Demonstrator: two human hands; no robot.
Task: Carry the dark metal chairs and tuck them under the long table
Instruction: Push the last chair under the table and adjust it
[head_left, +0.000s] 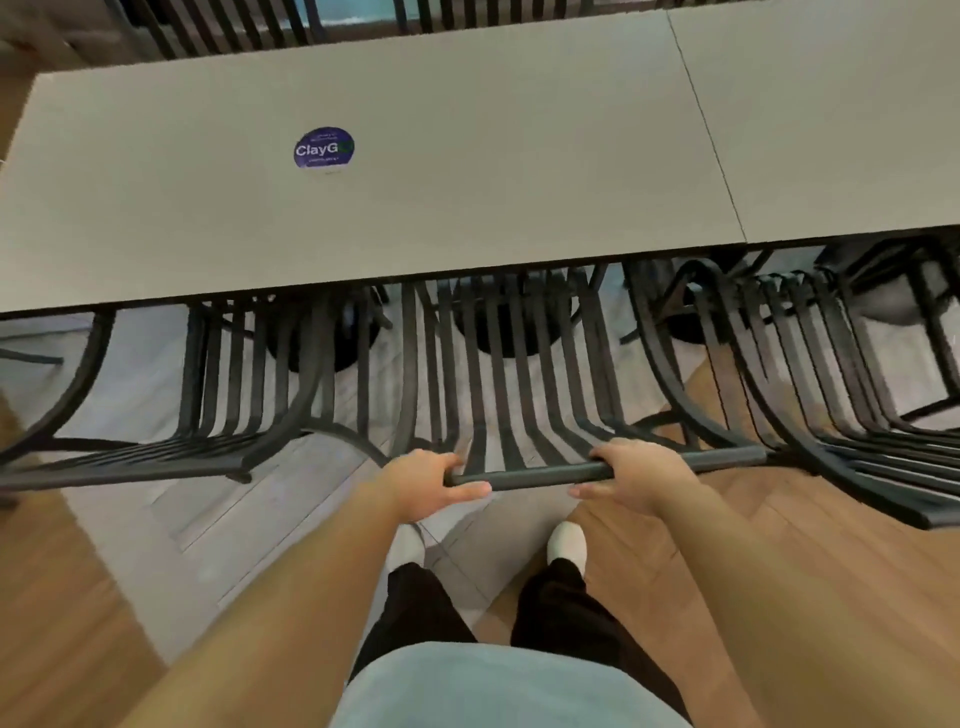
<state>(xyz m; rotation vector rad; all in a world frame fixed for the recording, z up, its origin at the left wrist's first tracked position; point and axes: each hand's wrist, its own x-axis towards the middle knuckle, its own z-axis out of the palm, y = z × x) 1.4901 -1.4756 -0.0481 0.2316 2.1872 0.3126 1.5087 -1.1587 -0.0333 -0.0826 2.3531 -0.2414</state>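
Long grey table (467, 171) spans upper frame; round purple sticker (324, 148) upper left; seam line at right.

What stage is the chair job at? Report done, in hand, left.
Done: a chair on the left and one on the right already sit with their seats under the long table.
In hand: left hand and right hand grip the top rail of the middle chair, its seat partly under the edge.
Left: whether more chairs wait out of view cannot be told.
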